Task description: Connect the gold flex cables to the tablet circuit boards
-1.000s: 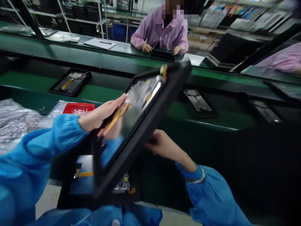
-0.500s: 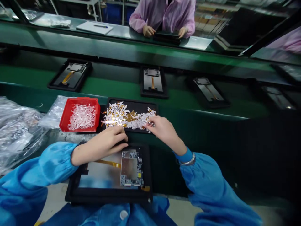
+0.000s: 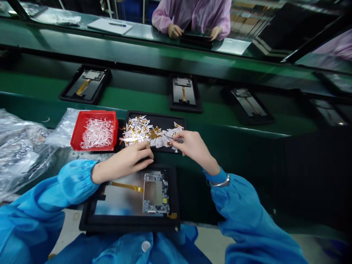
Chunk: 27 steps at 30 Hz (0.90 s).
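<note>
- A black tray (image 3: 129, 228) sits nearest, at the near edge of the surface, carrying one tablet panel (image 3: 118, 201). A circuit board (image 3: 156, 193) lies at the panel's right side, and one yellow ribbon cable (image 3: 126, 186) runs left from it.
- The left hand (image 3: 123, 163) lies just above the black tray's far edge, its grip loose and curled; I cannot tell whether it closes on anything.
- The right hand (image 3: 194, 148), with a silver bangle (image 3: 220, 184) at the wrist and a blue sleeve (image 3: 242, 209) behind it, has a narrow grip on one pair of tweezers (image 3: 176, 138). Their tips point left, over the scraps.
- Beyond the hands, a second black tray (image 3: 165, 119) holds a heap of white and gold film scraps (image 3: 148, 134).
- To its left, touching it, stands one red bin (image 3: 75, 132) of white strips (image 3: 96, 134).
- Two clear plastic bags (image 3: 22, 150) lie by the surface's left edge, left of the bin.
- Farther off, four more panels in black trays (image 3: 184, 93) sit in a row on the green surface (image 3: 143, 99).
- Across the far bench, a person in a pink coat (image 3: 191, 14) has both hands on a dark tray (image 3: 196, 39), near a notepad (image 3: 108, 25) and pen.
</note>
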Available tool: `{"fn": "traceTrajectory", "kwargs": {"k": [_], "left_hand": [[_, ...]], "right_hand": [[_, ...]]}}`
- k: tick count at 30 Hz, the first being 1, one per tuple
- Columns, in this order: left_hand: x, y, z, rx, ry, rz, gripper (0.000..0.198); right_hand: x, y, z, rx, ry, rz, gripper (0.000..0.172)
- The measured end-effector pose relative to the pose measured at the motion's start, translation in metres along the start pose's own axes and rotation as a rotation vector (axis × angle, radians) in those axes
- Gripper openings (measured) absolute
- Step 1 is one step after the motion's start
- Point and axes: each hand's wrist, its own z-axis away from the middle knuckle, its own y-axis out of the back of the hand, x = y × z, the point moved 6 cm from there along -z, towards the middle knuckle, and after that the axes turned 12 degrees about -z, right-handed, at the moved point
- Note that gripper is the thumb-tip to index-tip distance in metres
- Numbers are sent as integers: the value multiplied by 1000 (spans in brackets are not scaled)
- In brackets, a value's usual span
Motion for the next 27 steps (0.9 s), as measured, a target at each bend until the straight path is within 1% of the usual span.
{"fn": "traceTrajectory", "kwargs": {"k": [2, 6, 8, 11, 13, 16, 19, 23, 25, 27], "left_hand": [[-2, 3, 1, 0, 9, 21, 24], [-4, 8, -7, 19, 39, 79, 23], [-4, 9, -16, 47, 55, 120, 22], [-5, 10, -34, 130, 93, 200, 20], [-8, 10, -44, 188, 125, 259, 22], [-13, 11, -53, 247, 166, 321, 20], [-21, 10, -54, 280, 202, 334, 21], [-29, 9, -50, 282, 214, 295, 21], [-29, 8, -49, 276, 190, 260, 20], [-28, 9, -49, 279, 161, 207, 18]], "right_hand": [[4, 7, 1, -7, 1, -175, 17], [8, 18, 4, 54, 38, -519, 36], [5, 17, 5, 81, 69, -660, 41], [-6, 10, 7, 83, 107, -812, 47], [-14, 3, 9, 69, 126, -870, 47], [-21, -4, 10, 68, 142, -901, 45], [-17, -8, 8, 93, 128, -895, 40], [-6, -9, 4, 122, 85, -882, 36], [-4, -12, 3, 87, 62, -890, 39], [-6, -18, 3, 16, 42, -905, 44]]}}
